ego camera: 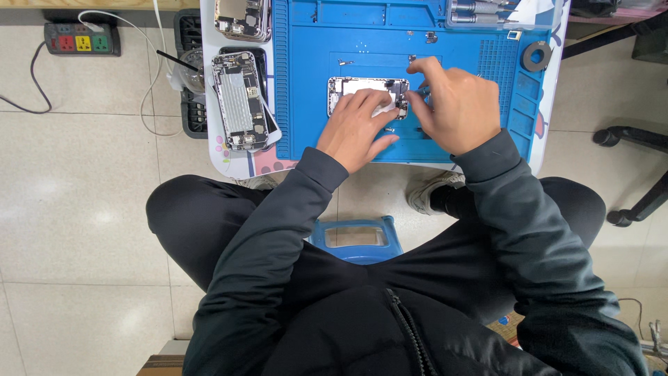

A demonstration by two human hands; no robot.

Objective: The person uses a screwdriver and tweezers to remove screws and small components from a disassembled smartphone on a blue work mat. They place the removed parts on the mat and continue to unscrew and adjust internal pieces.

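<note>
An opened phone body point(355, 88) lies flat on the blue work mat point(306, 83), its insides facing up. My left hand point(358, 129) rests on the phone's near edge, fingers spread and pressing on it. My right hand point(452, 104) is at the phone's right end with fingers pinched together; whatever is between the fingertips is too small to make out. Both sleeves are dark grey.
Two more opened phone bodies point(240, 97) point(242, 17) lie left of the mat. A tool tray point(487, 10) and a tape roll point(536, 56) sit at the back right. A power strip point(80, 40) lies on the tiled floor. A blue stool point(353, 240) shows between my legs.
</note>
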